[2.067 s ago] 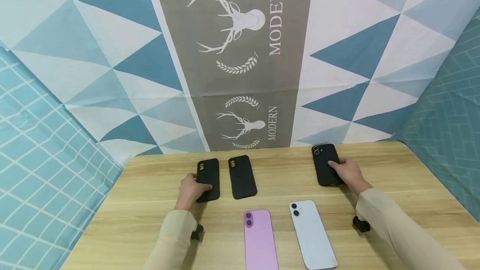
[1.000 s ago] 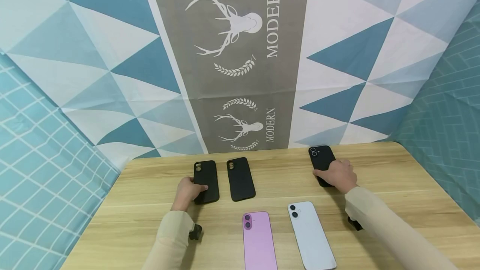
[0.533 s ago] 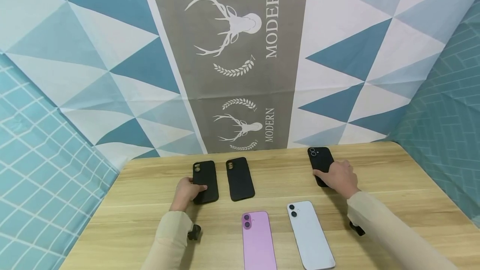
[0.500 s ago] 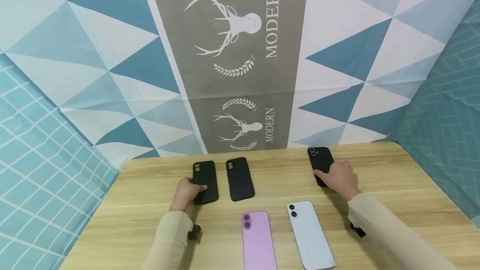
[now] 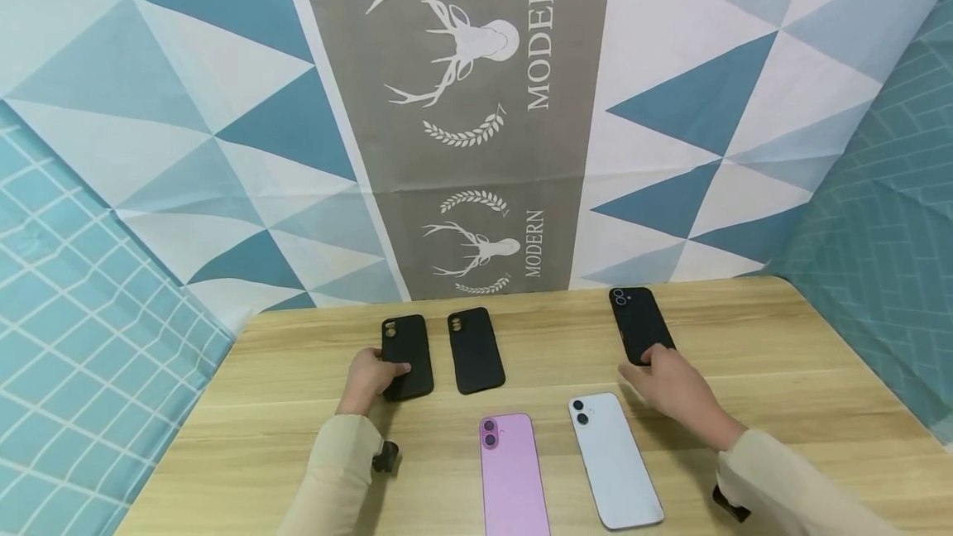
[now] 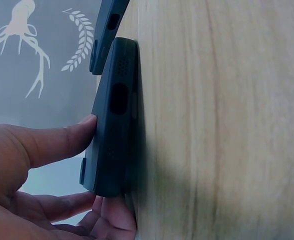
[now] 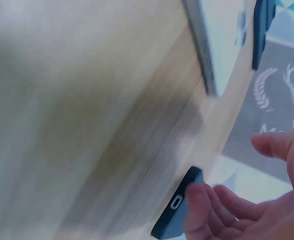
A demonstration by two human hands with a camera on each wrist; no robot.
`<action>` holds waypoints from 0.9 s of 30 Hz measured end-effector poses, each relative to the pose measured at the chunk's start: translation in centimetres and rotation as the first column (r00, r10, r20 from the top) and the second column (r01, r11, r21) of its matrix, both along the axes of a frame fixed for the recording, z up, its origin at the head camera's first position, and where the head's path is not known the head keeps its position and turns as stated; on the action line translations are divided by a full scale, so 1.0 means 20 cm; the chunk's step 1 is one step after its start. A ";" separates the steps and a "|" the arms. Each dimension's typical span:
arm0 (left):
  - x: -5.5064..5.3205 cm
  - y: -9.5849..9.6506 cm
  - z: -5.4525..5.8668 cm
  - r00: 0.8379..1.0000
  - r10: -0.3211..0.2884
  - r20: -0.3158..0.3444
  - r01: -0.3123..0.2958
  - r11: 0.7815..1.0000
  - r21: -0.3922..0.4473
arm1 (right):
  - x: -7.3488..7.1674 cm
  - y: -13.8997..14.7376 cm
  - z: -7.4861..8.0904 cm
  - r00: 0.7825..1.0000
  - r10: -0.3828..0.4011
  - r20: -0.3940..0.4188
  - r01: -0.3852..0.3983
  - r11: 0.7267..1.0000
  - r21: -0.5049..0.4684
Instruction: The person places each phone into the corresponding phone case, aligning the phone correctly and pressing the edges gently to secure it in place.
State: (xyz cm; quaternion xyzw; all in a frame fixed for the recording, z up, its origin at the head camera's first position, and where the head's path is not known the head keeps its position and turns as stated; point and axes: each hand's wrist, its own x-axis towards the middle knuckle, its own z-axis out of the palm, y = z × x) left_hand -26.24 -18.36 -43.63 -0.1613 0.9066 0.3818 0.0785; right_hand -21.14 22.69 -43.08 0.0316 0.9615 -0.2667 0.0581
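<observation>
My left hand (image 5: 370, 375) pinches the left edge of a black phone case (image 5: 408, 336), thumb on its back and fingers at its side. Up close in the left wrist view, that case (image 6: 118, 150) shows an oval port cutout and lies close to the wood. At the far right lies a black-cased phone (image 5: 636, 317) with two ringed lenses. My right hand (image 5: 677, 387) hovers at its near end, thumb spread away and fingers loosely bent. In the right wrist view the fingers (image 7: 198, 205) overlap the end of this phone (image 7: 174, 217).
Right of the left hand lies a second black case (image 5: 476, 350). A pink phone (image 5: 514, 470) and a white phone (image 5: 614, 461) lie nearer, backs up, on the wooden table (image 5: 298, 453). A patterned cloth (image 5: 462, 147) hangs behind the table's far edge.
My right hand has come off the black-cased phone's back and drawn nearer to me, its thumb now spread. The left hand stays on its case.
</observation>
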 end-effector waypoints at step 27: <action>0.00 -0.01 0.00 1.000 -0.020 0.008 0.021 1.000 -0.011 | 0.29 -0.23 -0.05 0.997 0.044 0.061 -0.053 0.985 0.165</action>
